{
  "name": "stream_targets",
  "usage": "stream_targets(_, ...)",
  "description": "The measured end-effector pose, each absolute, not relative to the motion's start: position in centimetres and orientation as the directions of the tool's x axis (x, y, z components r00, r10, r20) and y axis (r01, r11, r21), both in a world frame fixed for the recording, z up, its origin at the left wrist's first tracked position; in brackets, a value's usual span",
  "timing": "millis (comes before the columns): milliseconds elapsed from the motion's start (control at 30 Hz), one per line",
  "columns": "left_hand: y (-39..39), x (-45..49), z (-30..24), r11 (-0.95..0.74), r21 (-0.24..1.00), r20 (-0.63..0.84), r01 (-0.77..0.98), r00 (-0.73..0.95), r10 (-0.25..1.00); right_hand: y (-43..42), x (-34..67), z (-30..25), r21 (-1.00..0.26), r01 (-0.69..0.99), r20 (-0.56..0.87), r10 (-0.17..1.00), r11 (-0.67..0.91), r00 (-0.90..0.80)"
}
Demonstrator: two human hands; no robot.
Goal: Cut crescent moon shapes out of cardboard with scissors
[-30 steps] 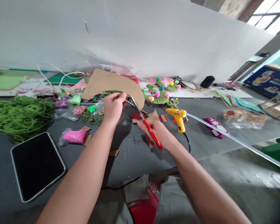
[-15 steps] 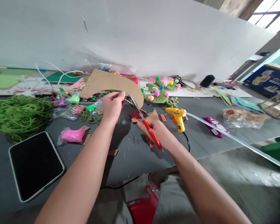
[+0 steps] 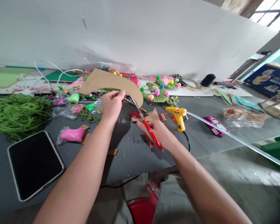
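Note:
A curved piece of brown cardboard is pinched at its inner edge by my left hand, held above the table. My right hand grips red-handled scissors, whose blades reach up to the cardboard's right end. Whether the blades are fully closed on the cardboard is hard to see. Beneath the scissors lie cardboard scraps and dark red pieces. A yellow hot glue gun with a long clear glue stick rests right of my right hand.
At left are a heap of green yarn, a tablet and a pink lump in plastic. Green leaf shapes with pompoms lie at the back. Further right are a purple packet and a plastic bag.
The cardboard has tipped and shifted very slightly to the left. Both hands keep nearly the same place, and the scissors have hardly moved.

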State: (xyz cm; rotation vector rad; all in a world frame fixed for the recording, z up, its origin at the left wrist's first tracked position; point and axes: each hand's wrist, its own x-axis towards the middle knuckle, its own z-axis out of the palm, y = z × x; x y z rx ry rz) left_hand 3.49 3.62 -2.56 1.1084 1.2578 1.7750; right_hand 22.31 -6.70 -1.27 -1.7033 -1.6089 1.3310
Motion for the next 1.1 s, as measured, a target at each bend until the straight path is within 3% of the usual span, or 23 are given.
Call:
stream_targets(333, 3.2, 3.7, -2.0, -0.261, 0.964, 0.228, -0.049, -0.354, 0.907, -6.6, 22.4, -1.1, -0.781, 0.595, -0.317, 0.942, -0.191, -0.114)
stream_targets(733, 3.1, 3.6, -1.7, -0.254, 0.966, 0.224, -0.042, -0.348, 0.91, -6.7, 22.8, -1.3, -0.8, 0.56, -0.363, 0.918, -0.218, -0.161)
stream_targets(1100, 3.0, 3.4, -1.3, -0.202, 0.979, 0.187, -0.011, -0.335, 0.924, -6.8, 22.6, -0.2, -0.724, 0.661, -0.331, 0.94, -0.197, -0.082)
